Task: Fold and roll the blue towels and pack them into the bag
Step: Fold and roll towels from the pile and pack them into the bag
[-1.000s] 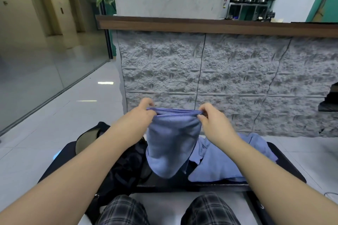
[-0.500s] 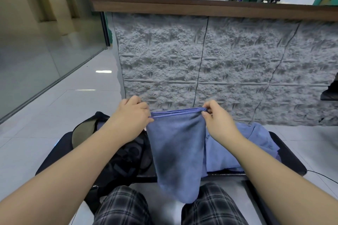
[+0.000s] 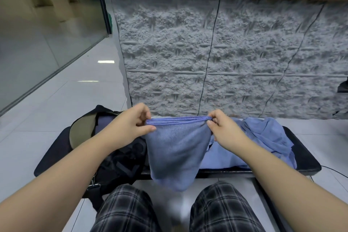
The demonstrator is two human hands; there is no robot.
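Note:
A folded blue towel (image 3: 177, 152) hangs in front of me, its doubled top edge stretched level between both hands. My left hand (image 3: 131, 124) pinches the left corners and my right hand (image 3: 224, 130) pinches the right corners. Its lower end dangles above the gap between my knees. Behind my right hand a loose heap of blue towels (image 3: 263, 141) lies on the black bench (image 3: 301, 158). A black bag (image 3: 120, 162) with an olive lining sits open on the bench's left half, under my left forearm, with something dark blue inside.
A rough grey stone counter front (image 3: 216, 52) with a wooden top stands just past the bench. Pale floor tiles (image 3: 56, 111) and a glass wall lie to the left. My plaid-trousered knees (image 3: 128, 211) fill the bottom of the view.
The towel hung bunched a second ago, then dropped out longer, and now is shorter with a thicker doubled top edge. Both hands sit lower in view as my head tilted down.

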